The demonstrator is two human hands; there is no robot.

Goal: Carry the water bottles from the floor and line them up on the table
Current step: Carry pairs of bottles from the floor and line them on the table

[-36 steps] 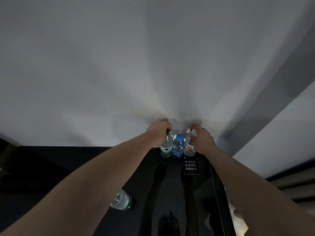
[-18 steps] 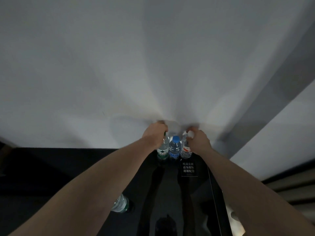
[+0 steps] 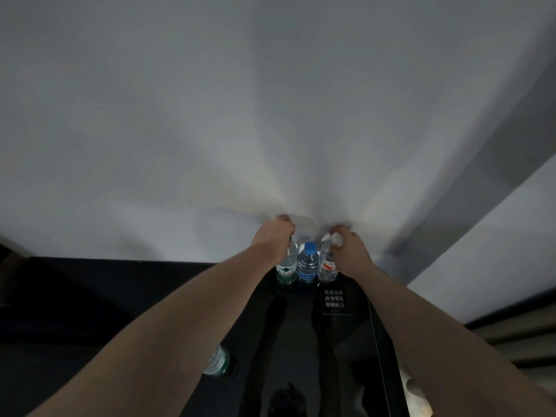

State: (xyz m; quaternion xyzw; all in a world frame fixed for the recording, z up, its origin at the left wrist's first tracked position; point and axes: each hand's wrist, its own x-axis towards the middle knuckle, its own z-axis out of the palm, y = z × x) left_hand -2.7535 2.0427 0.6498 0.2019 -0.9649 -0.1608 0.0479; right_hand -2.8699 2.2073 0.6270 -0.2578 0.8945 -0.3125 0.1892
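Against white wall over black table [image 3: 346,356], outstretched left hand [image 3: 272,237] gripping green-label bottle [image 3: 286,266], right hand [image 3: 350,248] gripping red-label bottle [image 3: 327,266].

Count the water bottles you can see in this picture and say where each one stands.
4. Three stand in a row at the table's far edge: green-label bottle, blue-cap bottle, red-label bottle. A fourth bottle shows below the left forearm. Others may be hidden.

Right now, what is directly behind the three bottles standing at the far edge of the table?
A plain white wall rises right behind the three bottles. Whether they touch it is unclear; the left hand and right hand cover the outer bottles' tops.
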